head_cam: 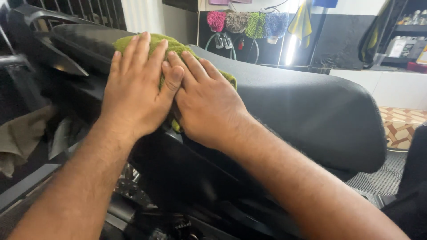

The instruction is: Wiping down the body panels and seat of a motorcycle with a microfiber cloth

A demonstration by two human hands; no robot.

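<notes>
While 2 hands, left hand (pixel 135 91) and right hand (pixel 207 106), press green cloth (pixel 173 46) on black seat (pixel 302 106), fingers flat, holding nothing.

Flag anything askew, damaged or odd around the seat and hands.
Nothing stands out. Both hands, left hand and right hand, lie flat on the green fuzzy cloth atop the black textured motorcycle seat. The seat surface shows no tears or spills. A crumpled beige rag hangs at far left.

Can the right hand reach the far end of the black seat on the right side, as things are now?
Probably yes. The right hand lies flat on the green cloth beside the left hand, and the black seat runs bare to the right of it, with nothing lying on it in between.
</notes>
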